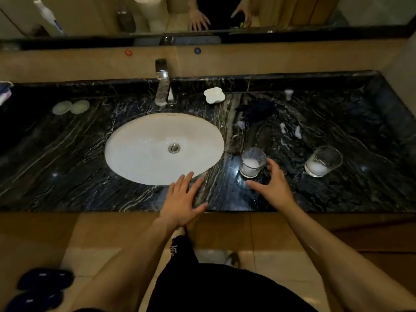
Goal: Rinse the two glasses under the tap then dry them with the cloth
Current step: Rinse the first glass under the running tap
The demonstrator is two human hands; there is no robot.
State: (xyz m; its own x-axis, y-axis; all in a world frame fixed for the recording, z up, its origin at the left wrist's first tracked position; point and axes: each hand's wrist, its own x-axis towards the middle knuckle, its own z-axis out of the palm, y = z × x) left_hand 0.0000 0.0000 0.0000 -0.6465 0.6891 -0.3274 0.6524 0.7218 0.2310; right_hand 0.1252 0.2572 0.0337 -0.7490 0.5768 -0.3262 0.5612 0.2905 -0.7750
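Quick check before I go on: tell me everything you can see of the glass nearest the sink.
The nearer glass is a short, clear, straight-walled tumbler standing upright on the dark marbled counter, just right of the white basin. White foam fills its lower part and films the walls. The right hand is open, curled around its near right side, fingers close but not clearly touching. Nothing else touches it.
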